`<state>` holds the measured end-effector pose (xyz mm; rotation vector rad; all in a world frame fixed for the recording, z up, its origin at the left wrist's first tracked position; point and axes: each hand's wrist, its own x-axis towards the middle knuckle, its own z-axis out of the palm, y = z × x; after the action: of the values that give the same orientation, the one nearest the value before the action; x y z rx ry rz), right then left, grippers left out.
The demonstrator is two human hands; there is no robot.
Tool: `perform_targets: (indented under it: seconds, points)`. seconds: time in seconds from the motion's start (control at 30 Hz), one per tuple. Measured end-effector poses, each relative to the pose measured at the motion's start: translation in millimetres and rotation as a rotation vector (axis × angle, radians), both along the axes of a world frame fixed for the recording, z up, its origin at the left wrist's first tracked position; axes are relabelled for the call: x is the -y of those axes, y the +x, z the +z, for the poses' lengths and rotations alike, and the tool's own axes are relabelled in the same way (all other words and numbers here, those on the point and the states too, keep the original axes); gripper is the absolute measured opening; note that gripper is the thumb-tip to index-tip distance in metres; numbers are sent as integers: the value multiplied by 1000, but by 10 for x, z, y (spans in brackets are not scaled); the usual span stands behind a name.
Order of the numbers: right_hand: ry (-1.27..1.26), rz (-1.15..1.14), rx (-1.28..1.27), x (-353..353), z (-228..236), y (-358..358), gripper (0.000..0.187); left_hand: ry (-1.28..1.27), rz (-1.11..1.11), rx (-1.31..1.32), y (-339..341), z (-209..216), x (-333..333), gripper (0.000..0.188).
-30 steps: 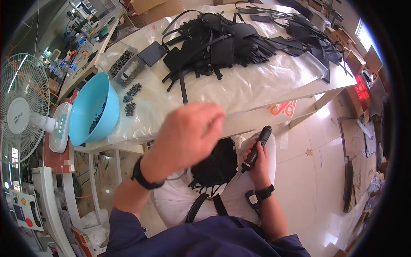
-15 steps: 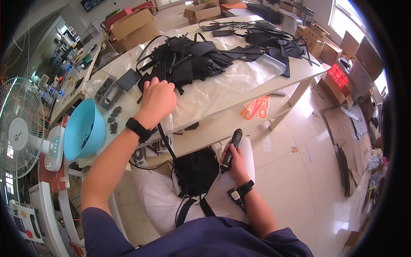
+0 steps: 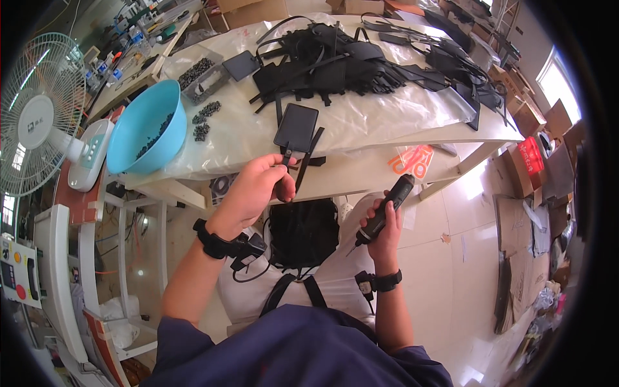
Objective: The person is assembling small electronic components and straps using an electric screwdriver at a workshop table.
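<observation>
The person's left hand (image 3: 261, 184) pinches the short strap end of a flat black tag (image 3: 296, 128) near the front edge of the surface (image 3: 242, 145) (whether the tag touches the sheeting there is hard to tell). The right hand (image 3: 385, 233) is wrapped around a dark power screwdriver (image 3: 401, 190), its thin bit angled down over the lap. Beyond the tag lies a heap of black strapped pieces (image 3: 335, 68); a blue bowl (image 3: 151, 109) stands to the left, holding small dark parts (image 3: 155, 137).
</observation>
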<state>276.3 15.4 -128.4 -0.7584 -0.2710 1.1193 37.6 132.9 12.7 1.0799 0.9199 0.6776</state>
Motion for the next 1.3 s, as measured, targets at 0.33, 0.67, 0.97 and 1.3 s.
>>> perform_targets:
  seconds: [0.33,0.67,0.97,1.3]
  points:
    - [472,39,237,37,1224,-411,47,-308,-139,390,-9,-403,654,34]
    - [656,-193,364,231,1518,-686,63,73,-123,112,-9,-250,1282,30]
    - [778,-157,458,330,1441,-778,66,190,-175,-46,-117,-160,1394,25]
    - [1038,-241,567,401,1424,-1019,62,439,3,-68,-78,-201,1483,22]
